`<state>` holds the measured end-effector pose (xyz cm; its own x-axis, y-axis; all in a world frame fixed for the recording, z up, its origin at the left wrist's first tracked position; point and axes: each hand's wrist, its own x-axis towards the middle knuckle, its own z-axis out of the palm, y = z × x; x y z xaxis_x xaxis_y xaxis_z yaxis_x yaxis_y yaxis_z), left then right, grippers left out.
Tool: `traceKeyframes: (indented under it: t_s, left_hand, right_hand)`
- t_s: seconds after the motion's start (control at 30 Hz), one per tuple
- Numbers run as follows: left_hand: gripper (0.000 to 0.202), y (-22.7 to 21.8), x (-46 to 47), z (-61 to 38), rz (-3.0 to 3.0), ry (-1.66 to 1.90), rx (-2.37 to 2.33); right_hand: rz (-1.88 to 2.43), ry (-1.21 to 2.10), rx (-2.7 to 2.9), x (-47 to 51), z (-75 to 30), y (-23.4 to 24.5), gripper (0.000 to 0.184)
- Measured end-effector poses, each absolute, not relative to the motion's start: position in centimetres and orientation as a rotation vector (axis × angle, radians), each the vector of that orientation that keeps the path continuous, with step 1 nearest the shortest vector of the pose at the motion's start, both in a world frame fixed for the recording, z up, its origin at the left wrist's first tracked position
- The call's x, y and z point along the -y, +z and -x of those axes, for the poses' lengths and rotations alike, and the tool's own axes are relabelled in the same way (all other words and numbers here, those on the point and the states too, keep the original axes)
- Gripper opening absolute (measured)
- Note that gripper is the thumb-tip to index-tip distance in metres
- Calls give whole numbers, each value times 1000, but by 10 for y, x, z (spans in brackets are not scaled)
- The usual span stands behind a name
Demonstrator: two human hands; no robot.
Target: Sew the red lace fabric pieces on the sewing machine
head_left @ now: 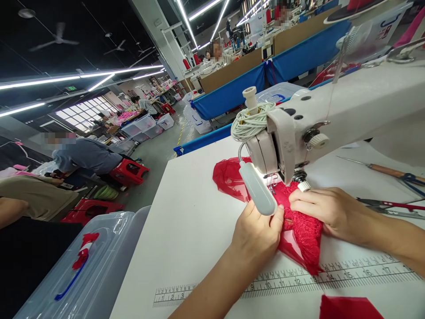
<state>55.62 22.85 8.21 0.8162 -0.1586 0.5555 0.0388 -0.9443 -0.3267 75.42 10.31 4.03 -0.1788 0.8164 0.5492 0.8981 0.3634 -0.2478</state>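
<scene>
A piece of red lace fabric (307, 237) with sheer mesh parts lies under the needle area of a white sewing machine (352, 106). My left hand (257, 228) pinches its near left edge, just below a grey lamp (259, 188) that hides some of the fingers. On the other side, my right hand (327, 210) has its fingers bent and pressed onto the lace close to the presser foot (272, 188). Sheer red mesh (229, 177) spreads out on the table behind the lamp.
A printed ruler (282, 283) runs along the front of the white table (172, 230). Scissors (392, 206) and a wooden-handled awl (381, 169) lie at right. Another red piece (348, 308) is at the near edge. A lidded plastic bin (113, 239) stands left; people sit beyond.
</scene>
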Motion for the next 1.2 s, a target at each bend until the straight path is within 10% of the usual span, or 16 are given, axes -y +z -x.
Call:
traceKeyframes:
  t_s: [1.03, 1.2]
  left_hand:
    - [23, 82, -229, -555, 3084, -712, -162]
    - [14, 90, -241, -563, 4104, -479, 919]
  right_hand:
    - [1462, 165, 1892, -98, -752, 49, 27]
    - [1466, 340, 1640, -107, -751, 59, 17]
